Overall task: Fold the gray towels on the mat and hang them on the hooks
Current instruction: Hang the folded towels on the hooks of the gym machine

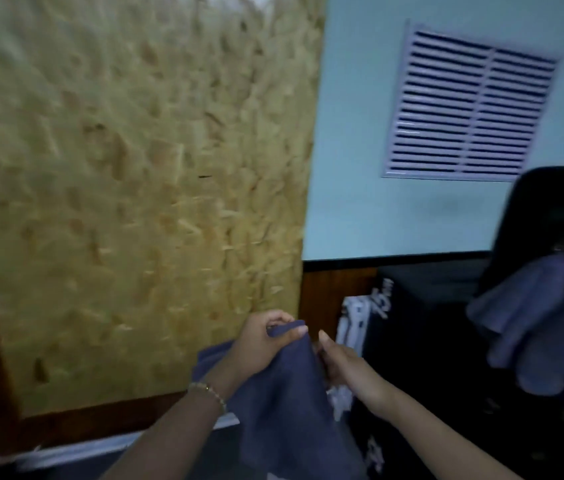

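Observation:
A gray towel (291, 403) hangs in front of me, low in the middle of the view. My left hand (263, 344) pinches its top corner between thumb and fingers. Just to the right, my right hand (339, 365) is partly behind the towel's edge, thumb pointing up; its fingers are hidden by the cloth. Other gray towels (529, 327) hang in a bunch at the right, against a dark upright object. No hooks and no mat are plainly visible.
A large chipboard panel (142, 188) leans against the pale blue wall on the left. A white vent grille (464, 112) is set in the wall at upper right. Black boxes (422, 327) stand below it, beside a dark chair-like shape (557, 209).

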Demonstrator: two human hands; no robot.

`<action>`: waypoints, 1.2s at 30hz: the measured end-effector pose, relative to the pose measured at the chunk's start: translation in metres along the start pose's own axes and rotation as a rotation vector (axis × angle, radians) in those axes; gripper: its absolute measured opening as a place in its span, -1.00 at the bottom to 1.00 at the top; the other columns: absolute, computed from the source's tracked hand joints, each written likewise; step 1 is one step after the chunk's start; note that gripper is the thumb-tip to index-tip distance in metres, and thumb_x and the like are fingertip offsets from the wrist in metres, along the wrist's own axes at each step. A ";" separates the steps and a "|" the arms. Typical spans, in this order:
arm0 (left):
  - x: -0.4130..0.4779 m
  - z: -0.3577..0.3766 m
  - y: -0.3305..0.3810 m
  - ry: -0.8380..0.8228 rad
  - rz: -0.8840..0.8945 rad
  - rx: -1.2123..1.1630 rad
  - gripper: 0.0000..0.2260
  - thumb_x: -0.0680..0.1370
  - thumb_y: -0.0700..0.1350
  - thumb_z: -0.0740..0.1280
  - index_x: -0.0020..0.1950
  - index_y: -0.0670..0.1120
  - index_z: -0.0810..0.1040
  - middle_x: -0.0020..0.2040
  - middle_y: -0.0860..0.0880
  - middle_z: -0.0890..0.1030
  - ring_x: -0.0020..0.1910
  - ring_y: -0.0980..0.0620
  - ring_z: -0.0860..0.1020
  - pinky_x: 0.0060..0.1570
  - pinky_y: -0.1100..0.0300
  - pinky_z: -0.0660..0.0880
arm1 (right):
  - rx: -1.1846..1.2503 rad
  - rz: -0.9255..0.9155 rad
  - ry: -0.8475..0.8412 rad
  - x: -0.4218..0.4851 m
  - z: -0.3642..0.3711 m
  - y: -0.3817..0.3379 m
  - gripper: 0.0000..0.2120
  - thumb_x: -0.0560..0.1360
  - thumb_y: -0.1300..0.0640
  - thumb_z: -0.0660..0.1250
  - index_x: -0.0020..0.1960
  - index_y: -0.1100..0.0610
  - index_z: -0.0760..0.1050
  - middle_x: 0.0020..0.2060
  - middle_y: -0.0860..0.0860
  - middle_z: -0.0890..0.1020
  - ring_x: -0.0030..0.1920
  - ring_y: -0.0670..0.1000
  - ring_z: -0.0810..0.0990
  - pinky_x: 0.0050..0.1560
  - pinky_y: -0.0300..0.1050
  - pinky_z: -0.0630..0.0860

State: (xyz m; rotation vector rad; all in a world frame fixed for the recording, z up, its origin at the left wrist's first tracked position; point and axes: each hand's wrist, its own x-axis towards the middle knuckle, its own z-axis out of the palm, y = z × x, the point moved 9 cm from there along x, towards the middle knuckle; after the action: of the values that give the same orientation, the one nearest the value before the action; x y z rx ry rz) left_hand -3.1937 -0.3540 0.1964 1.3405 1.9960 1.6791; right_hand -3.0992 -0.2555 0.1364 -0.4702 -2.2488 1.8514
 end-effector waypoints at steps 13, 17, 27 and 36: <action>0.102 0.280 0.107 -0.627 0.427 -0.153 -0.81 0.60 -0.03 0.26 -0.13 -0.12 0.41 -0.31 0.08 0.47 -0.31 0.19 0.44 -0.25 0.28 0.33 | 0.128 -0.060 0.624 -0.130 -0.235 0.002 -0.52 0.46 -0.24 0.21 0.35 -0.20 0.32 -0.03 0.14 0.50 -0.16 0.10 0.59 -0.14 -0.02 0.63; 0.095 0.331 0.145 -0.848 0.472 -0.253 -0.83 0.60 -0.06 0.25 -0.14 -0.10 0.39 -0.30 0.04 0.44 -0.27 0.15 0.40 -0.21 0.25 0.31 | 0.081 -0.051 0.777 -0.177 -0.266 -0.002 -0.71 0.57 -0.09 0.16 0.16 0.06 0.44 -0.25 0.05 0.49 -0.24 0.01 0.55 -0.16 -0.08 0.60; 0.050 0.414 0.210 -1.165 0.594 -0.412 -0.80 0.59 -0.06 0.28 -0.15 -0.14 0.38 -0.39 -0.01 0.37 -0.41 0.09 0.29 -0.33 0.25 0.26 | -0.200 0.003 1.002 -0.302 -0.302 -0.020 -0.78 0.50 -0.08 0.33 -0.25 0.00 0.46 -0.32 -0.08 0.49 -0.27 -0.14 0.49 -0.22 -0.27 0.43; 0.005 0.503 0.280 -1.396 0.526 -0.512 -0.94 0.57 -0.10 0.31 -0.04 -0.04 0.45 -0.42 0.10 0.58 -0.40 0.23 0.52 -0.29 0.43 0.44 | -0.201 -0.046 1.186 -0.422 -0.358 -0.033 -0.85 0.44 -0.08 0.35 -0.23 -0.05 0.47 -0.33 -0.16 0.52 -0.30 -0.21 0.49 -0.30 -0.38 0.44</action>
State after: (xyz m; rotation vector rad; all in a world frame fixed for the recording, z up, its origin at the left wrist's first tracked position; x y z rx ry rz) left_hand -2.7261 -0.0274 0.2751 1.9958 0.4242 0.7266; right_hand -2.5870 -0.0847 0.2629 -1.1409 -1.5352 0.8526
